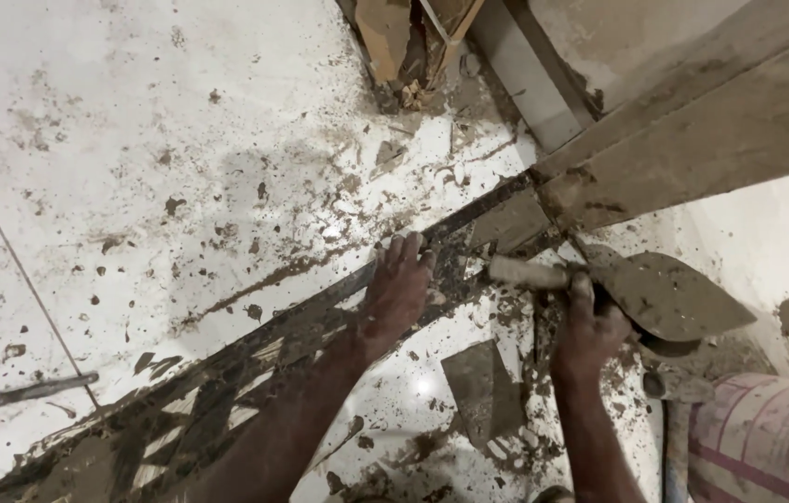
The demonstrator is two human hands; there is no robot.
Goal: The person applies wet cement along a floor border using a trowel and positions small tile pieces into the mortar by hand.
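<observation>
We look down on a white tiled floor spattered with brown mortar. A long dark strip, smeared with the same mortar, runs across it from the lower left toward a tilted wooden board at the upper right. At the lower right lies a striped pink sack; we cannot tell what is in it. Our left hand rests flat on the strip, fingers spread, gripping nothing. Our right hand is closed around a trowel, whose pale handle points left and whose muddy blade lies just beside the strip's upper end. A grey tile shard lies between our forearms.
</observation>
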